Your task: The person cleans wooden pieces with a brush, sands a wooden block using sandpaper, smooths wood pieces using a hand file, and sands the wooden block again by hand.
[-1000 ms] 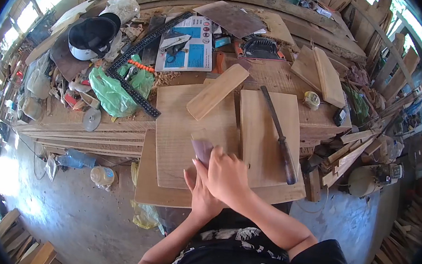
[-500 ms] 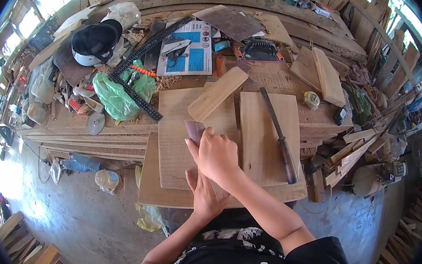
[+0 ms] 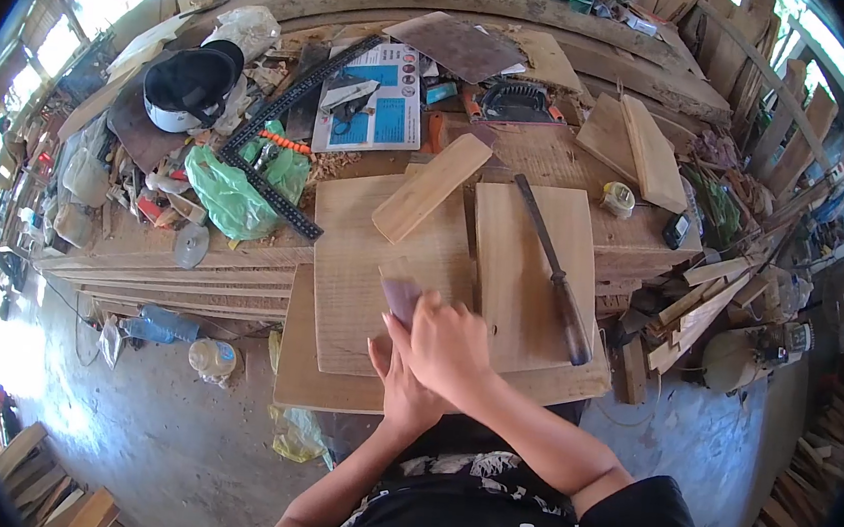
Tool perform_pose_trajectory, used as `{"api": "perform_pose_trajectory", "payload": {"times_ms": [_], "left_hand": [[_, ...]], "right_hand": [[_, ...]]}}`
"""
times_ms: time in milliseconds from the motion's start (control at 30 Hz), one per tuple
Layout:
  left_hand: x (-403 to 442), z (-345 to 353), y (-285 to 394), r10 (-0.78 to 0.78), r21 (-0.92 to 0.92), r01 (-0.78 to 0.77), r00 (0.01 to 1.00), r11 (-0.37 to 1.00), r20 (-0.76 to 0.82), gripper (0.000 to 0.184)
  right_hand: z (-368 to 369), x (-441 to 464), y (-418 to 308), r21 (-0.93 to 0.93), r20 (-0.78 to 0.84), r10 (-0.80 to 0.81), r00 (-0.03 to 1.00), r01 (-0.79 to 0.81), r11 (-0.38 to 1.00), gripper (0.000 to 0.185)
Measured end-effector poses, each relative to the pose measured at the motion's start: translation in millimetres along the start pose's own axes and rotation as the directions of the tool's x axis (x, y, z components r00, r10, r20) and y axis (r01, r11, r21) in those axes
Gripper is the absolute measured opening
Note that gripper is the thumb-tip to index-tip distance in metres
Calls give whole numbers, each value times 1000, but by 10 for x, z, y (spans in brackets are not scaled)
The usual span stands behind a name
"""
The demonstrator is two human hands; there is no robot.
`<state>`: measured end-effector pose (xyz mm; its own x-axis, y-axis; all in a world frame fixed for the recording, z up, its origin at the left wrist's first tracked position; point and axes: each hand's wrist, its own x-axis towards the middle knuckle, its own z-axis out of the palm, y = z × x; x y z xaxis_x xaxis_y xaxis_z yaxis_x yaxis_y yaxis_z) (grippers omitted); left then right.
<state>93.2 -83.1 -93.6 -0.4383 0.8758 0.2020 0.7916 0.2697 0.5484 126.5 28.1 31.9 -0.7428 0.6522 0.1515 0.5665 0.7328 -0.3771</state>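
My right hand [image 3: 448, 344] is closed round a purplish-grey piece [image 3: 401, 297], which looks like sandpaper, over a narrow wood strip lying on a wide light board [image 3: 339, 296]. Just below it, partly covered by it, my left hand [image 3: 406, 393] holds the near end of the strip. A short wood block [image 3: 432, 188] lies tilted on the same board, beyond my hands. To the right, a long file with a dark handle [image 3: 570, 317] rests on a second board [image 3: 522, 272].
Green plastic bag [image 3: 232, 192], black metal square [image 3: 268, 190], printed sheet [image 3: 386, 100] and helmet [image 3: 181, 87] lie at the back left. A tape measure [image 3: 618, 199] sits right of the boards. Bottles and wood scraps are lower down.
My right hand and the purplish-grey piece have moved back toward me, down the strip, after moving away from me half a second ago. My left hand has stayed nearly in place.
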Motion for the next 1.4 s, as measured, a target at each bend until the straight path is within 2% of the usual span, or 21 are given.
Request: {"api": "perform_pose_trajectory", "payload": {"times_ms": [67,100,200,300,400,533,633,700,800,833,933,1033,1133,1200,1267,1367,1400], "left_hand": [[-4,-7,12,24,-71,-30,996,997,-84,107],[13,-79,81,-27,-137,16,997,990,-79,100],[39,-92,100,-59,-167,46,996,985,-71,101],[14,-81,84,-41,-160,27,996,987,-82,94],[30,-84,72,45,103,-43,999,994,-15,95],[-10,-68,-15,8,-43,-5,997,999,78,83],[-10,-33,-17,30,23,-31,999,999,37,86],[5,-26,34,35,131,-33,999,991,-13,94],[20,-67,91,-53,-175,33,992,984,-110,95],[18,-72,93,-78,-151,67,995,986,-62,104],[30,-61,93,-58,-137,45,994,990,-93,104],[14,-65,80,-40,-185,18,992,983,-117,96],[28,-108,82,13,5,-13,1000,1000,-8,107],[5,-73,11,1,15,-2,997,1000,71,97],[-7,-51,-16,9,12,-10,997,1000,82,89],[1,-60,-9,19,-3,-18,998,1000,63,84],[7,-78,3,-1,-3,1,995,1000,103,85]], "right_hand": [[32,273,-64,24,-4,30,1000,-30,999,51],[58,388,-82,11,-17,28,999,-27,1000,50],[98,515,-106,-8,-38,28,999,-29,1000,50],[74,358,-75,3,-46,23,999,-23,1000,50],[51,-53,26,2,-58,-23,998,24,1000,51],[-74,-392,87,7,21,-19,1000,19,1000,51],[-74,-294,86,4,35,-17,999,17,1000,52],[-44,-78,43,12,29,-8,1000,8,1000,52],[-22,316,-47,41,25,20,999,-21,999,52],[-23,422,-72,56,24,27,999,-28,998,51],[4,537,-95,69,28,43,999,-45,997,52],[-10,394,-66,60,33,43,999,-45,997,53],[24,37,6,20,12,5,1000,-5,1000,54],[-3,-195,71,15,8,-29,1000,28,999,54],[-31,-386,109,-2,23,-30,999,30,1000,53],[-74,-405,103,-11,38,-38,999,39,999,52],[-86,-382,98,-11,40,-41,998,41,999,52]]}}
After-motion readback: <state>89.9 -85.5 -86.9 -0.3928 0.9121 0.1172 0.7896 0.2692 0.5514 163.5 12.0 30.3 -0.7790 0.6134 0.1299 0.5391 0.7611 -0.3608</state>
